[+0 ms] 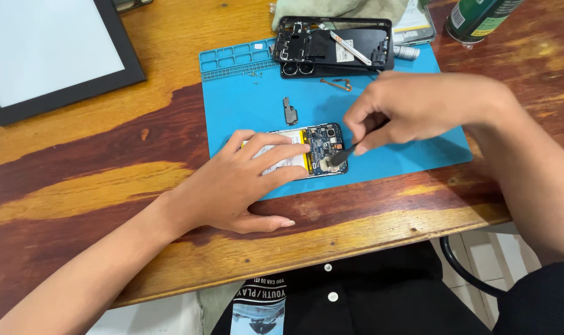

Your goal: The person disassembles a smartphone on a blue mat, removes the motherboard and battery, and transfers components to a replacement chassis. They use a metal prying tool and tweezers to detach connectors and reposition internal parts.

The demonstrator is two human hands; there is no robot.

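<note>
Fingers (276,155) pressing opened phone (322,149), tool (344,153) above

Bright, even light fills the frame, with soft short shadows under both hands on the blue silicone work mat (412,149). The glossy brown wooden tabletop (77,186) shows mild sheen, and the white panel in a black frame (46,49) at upper left glares pale. Focus is sharp at centre; edges bend slightly.
</note>
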